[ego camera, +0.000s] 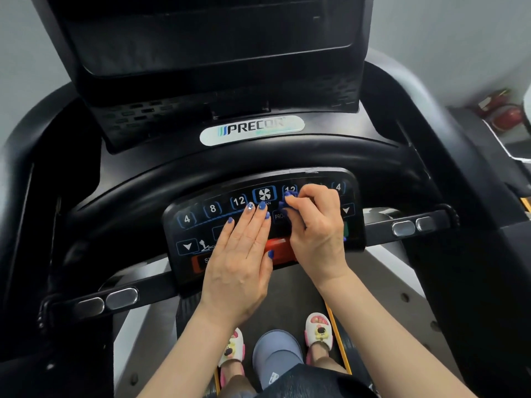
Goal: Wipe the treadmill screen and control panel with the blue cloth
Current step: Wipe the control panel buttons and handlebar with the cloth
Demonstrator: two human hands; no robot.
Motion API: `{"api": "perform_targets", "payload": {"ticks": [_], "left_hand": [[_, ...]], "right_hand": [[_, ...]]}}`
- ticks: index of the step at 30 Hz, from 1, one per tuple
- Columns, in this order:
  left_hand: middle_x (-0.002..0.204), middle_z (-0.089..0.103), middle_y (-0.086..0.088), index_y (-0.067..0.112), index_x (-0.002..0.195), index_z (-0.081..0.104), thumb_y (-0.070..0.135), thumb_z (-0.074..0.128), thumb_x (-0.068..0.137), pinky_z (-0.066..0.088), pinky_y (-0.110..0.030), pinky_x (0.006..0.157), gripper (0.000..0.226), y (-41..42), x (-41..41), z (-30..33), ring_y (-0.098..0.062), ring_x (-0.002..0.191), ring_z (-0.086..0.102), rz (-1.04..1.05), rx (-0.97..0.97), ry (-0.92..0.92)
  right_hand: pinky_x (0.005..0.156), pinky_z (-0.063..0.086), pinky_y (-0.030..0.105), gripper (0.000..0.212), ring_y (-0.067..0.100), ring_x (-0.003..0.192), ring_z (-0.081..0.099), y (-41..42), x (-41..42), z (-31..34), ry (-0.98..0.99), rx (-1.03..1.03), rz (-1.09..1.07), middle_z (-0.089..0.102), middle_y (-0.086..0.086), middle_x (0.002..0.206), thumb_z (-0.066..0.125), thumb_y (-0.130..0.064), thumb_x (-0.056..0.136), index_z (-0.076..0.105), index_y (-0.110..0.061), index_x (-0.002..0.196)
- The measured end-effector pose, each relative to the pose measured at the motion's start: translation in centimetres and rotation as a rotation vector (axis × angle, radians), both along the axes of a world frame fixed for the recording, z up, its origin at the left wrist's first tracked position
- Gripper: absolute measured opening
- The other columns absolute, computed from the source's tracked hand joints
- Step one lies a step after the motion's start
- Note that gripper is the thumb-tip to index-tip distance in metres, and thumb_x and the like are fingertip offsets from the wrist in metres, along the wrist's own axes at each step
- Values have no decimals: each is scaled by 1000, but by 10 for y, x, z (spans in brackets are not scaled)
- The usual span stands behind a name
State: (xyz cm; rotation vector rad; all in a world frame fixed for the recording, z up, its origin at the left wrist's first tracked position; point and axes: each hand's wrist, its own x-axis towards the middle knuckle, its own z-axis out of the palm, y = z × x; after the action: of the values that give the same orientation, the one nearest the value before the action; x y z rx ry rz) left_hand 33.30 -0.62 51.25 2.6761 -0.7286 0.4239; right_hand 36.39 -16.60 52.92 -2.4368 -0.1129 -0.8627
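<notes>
The treadmill's dark screen stood at the far end, unlit and untouched, and below it the control panel curved across the near middle with its numbered keys, a fan key and a red stop bar along the near edge. The left hand lay flat on the panel's centre, fingers straight and together, holding nothing. Just to its right, the right hand had its fingers curled, pinching a small bunched blue cloth against the keys near the right-hand "12"; most of the cloth was hidden under the fingers. The likely risk was that pressure from the flat palm or the wiping strokes would trigger a key, perhaps starting the belt the person stood on. No container showed anywhere in view.
</notes>
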Motion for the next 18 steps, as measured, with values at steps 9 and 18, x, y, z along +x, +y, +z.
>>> {"api": "perform_targets", "payload": {"ticks": [9,18], "left_hand": [[160,35,-14,0,150,41,26,44,98,20,-44,124,57,35,6,21,-26,151,28,-80,78,17],[164,27,-13,1,153,34,29,39,101,14,-41,126,60,25,29,33,-23,154,19,-58,65,53]], "right_hand": [[74,49,37,10,24,85,51,12,-3,4,-15,28,-44,62,12,93,75,6,80,71,1,87],[76,50,36,11,25,89,53,-31,-13,-2,6,80,-92,61,11,96,74,2,80,72,0,92]]}}
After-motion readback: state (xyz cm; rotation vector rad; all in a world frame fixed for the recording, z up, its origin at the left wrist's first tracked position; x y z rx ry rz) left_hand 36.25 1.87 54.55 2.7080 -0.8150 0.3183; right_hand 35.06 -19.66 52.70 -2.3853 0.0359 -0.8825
